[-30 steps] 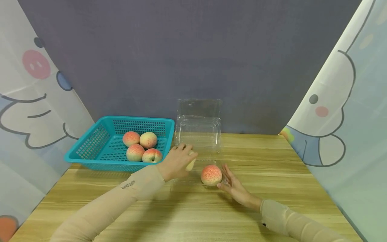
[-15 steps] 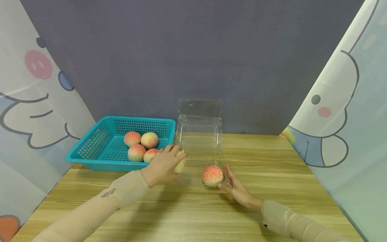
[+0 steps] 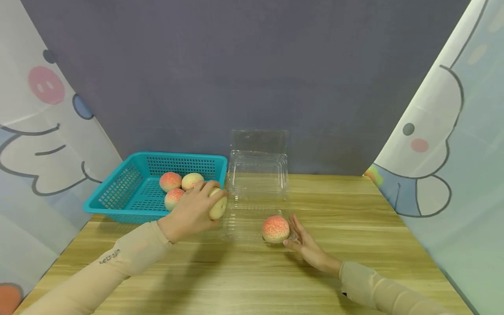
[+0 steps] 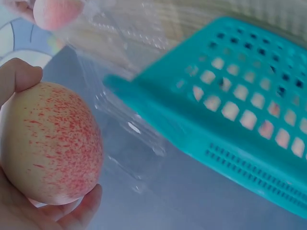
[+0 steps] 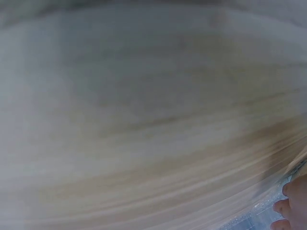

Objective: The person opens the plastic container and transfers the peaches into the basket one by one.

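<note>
My left hand (image 3: 190,214) grips a pale yellow peach (image 3: 218,204) over the right front corner of the teal basket (image 3: 118,214). In the left wrist view, thumb and fingers curl round this peach (image 4: 60,143), whose visible side is speckled red. A second, red-topped peach (image 3: 275,229) rests in the base of an unlatched clear plastic container (image 3: 257,173), its lid raised behind. My right hand (image 3: 309,247) lies at the container's right front corner, fingers fairly straight and thumb spread beside the peach. In the right wrist view only fingertips (image 5: 284,207) show, by the clear plastic.
Three peaches (image 3: 170,181) show inside the basket; my left hand covers part of its interior. A wooden table (image 3: 354,210) lies under everything. A dark grey backdrop (image 3: 252,78) stands behind, with cartoon-printed cloths (image 3: 427,131) at both sides.
My left hand has moved left from over the container to the basket's right side, carrying the peach. My right hand and the peach beside it have stayed in place.
</note>
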The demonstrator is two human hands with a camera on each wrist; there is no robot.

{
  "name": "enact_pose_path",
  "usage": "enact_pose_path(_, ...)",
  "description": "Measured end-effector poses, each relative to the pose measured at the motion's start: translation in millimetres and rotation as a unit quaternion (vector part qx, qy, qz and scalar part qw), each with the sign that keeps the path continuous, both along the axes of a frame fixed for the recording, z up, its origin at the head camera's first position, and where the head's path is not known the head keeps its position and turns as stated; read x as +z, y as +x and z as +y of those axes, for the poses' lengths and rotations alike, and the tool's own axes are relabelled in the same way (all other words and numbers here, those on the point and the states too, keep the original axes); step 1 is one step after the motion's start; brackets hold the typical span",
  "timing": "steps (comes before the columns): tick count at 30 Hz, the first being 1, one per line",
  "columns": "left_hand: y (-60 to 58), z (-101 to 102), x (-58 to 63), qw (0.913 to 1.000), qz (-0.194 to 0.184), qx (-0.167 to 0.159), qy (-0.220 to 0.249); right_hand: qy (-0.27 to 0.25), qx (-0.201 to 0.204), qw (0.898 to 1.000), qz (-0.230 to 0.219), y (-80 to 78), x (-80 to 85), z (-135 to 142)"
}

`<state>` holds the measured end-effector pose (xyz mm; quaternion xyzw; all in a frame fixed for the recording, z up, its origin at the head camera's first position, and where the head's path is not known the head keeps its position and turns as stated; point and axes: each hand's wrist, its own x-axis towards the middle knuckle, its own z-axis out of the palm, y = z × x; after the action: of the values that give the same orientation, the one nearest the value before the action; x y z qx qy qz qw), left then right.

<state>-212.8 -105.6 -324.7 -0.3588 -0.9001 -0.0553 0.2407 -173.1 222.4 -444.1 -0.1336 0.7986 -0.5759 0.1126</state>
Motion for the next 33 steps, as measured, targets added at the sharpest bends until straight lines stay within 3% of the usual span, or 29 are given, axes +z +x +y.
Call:
enact_pose_path(7,-10.7,-30.0,8.8,0.9992,0.002,0.038,0.013,-0.002,0.004,1.000,0.001,-1.2,-1.0,-0.1)
enact_pose_path(18,-29.8,-81.0,7.8,0.9938,-0.034,0.100,0.034,-0.004,0.004,1.000,0.006,0.8,0.3,-0.7)
enact_pose_path(33,-55.5,-136.2,-13.2,0.9770,-0.121,0.174,0.023,-0.007,-0.001,1.000,0.005,2.0,0.3,-1.0)
